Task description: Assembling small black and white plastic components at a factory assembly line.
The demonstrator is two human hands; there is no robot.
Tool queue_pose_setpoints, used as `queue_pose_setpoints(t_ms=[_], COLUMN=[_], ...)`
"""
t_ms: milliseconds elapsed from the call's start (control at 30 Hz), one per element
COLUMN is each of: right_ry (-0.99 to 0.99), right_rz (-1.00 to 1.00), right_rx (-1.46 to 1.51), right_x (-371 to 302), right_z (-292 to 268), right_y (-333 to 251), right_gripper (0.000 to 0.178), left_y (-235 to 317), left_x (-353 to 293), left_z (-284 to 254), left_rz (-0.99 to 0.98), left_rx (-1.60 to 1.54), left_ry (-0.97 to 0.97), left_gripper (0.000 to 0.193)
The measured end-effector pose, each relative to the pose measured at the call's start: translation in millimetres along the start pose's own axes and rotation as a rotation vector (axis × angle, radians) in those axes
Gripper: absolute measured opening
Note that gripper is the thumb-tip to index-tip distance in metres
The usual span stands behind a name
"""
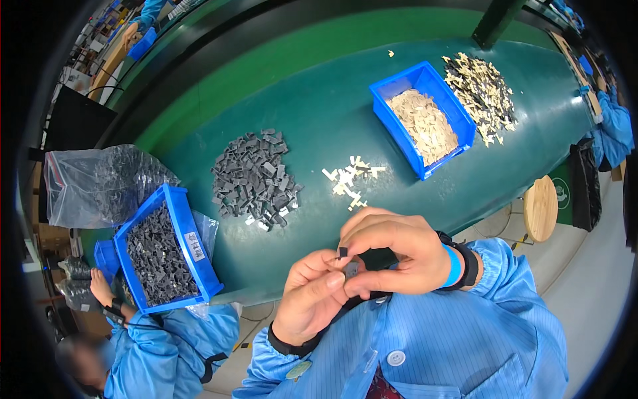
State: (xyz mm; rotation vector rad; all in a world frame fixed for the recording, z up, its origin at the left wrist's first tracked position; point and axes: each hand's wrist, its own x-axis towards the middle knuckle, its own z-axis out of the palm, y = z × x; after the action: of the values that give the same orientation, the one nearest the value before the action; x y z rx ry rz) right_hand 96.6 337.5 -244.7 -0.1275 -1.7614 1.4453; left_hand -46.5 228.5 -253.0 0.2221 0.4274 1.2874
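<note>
Close in front of my chest, my left hand (309,292) and my right hand (405,256) meet fingertip to fingertip. Between them is a small dark grey plastic piece (351,269), pinched by the fingers of both hands and partly hidden. A tiny black square part (343,252) shows just above it at the fingertips; which hand grips that part I cannot tell. Beyond my hands lies a small cluster of cream-coloured strips (349,178). Left of that is a heap of dark grey plastic pieces (256,176) on the green tabletop (319,113).
A blue bin (425,174) of beige pieces stands at far right, beside a pile of mixed cream and black parts (480,93). At left, a blue bin (211,282) holds dark pieces near a clear plastic bag (73,189). Another person's hand (102,288) is beside that bin.
</note>
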Motion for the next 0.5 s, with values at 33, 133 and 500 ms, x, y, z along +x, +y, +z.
queue_pose_setpoints(t_ms=[33, 133, 500], right_ry=[0.022, 0.024, 0.151], right_rz=[-0.069, -0.217, 0.107], right_rx=[-0.146, -0.41, 0.066], right_x=[1, -3, -6], right_z=[0, 3, 5], right_y=[-1, 3, 1], right_gripper=[0.035, 0.035, 0.014], left_y=[-1, -3, -7], left_x=[1, 3, -1], left_z=[3, 11, 20], left_rz=[-0.002, 0.119, 0.571], left_rx=[-0.002, 0.079, 0.467], left_ry=[0.0, 0.173, 0.446], left_gripper=[0.023, 0.022, 0.023])
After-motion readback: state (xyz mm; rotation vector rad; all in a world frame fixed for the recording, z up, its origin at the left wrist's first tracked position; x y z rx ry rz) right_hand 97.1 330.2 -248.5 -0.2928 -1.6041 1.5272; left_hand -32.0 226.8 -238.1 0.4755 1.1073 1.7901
